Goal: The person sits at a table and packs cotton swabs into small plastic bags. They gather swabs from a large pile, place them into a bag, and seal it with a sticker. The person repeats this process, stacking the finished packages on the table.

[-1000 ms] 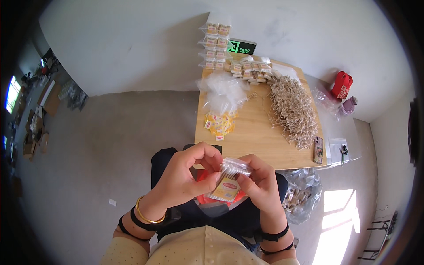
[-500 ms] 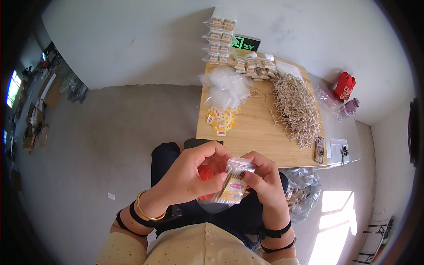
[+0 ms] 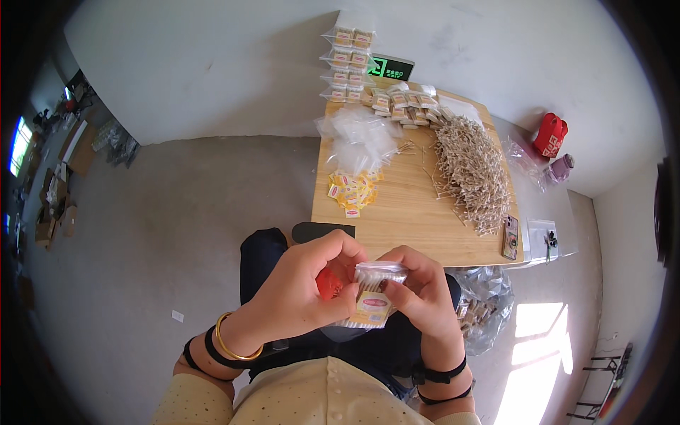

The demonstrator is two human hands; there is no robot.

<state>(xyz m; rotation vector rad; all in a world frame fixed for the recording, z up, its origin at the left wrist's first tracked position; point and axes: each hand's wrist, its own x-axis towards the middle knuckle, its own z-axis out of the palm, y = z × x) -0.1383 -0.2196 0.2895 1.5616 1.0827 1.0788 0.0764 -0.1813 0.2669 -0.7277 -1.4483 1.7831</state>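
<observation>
A small clear zip-top bag of cotton swabs [image 3: 373, 301] is between my hands over my lap, with a yellow card showing through its front. My left hand [image 3: 301, 283] grips its left side, thumb against the front and fingers curled near the top. My right hand [image 3: 423, 297] pinches the upper right side, thumb across the front and fingers behind. The white swab tips sit below the zip strip; I cannot tell whether the strip is sealed. Something red [image 3: 329, 285] shows behind my left hand, mostly hidden.
On the wooden table [image 3: 411, 223] lie yellow cards [image 3: 353, 193], clear bags [image 3: 361, 142], a large heap of loose swabs [image 3: 473, 173], filled packs [image 3: 404, 105] and a phone [image 3: 511, 237]. Bagged packs [image 3: 350, 60] are stacked at the far left. A plastic sack [image 3: 489, 308] stands below the right edge.
The bag of cotton swabs has turned from a slant to nearly upright and sits slightly lower. Both hands keep hold of it. The whole view has shifted a little.
</observation>
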